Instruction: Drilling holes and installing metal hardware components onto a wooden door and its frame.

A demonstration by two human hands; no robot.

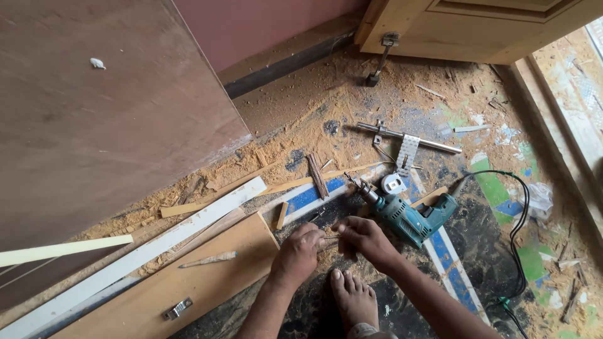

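Observation:
My left hand [297, 253] and my right hand [364, 240] meet low in the middle of the view, just above my bare foot [353, 296]. Between the fingertips of both hands is a small thin metal piece [331, 237], too small to tell what it is. A teal electric drill [407, 215] lies on the floor right beside my right hand, its chuck pointing up-left. Its black cord [519, 232] loops away to the right.
Sawdust covers the floor. A large brown plywood sheet [94, 125] leans at the left. A white strip [138, 254] and a wooden board [188, 285] with a metal bracket [179, 308] lie below it. A metal bar [408, 138], a tape measure [394, 183] and a wooden door [477, 28] are farther off.

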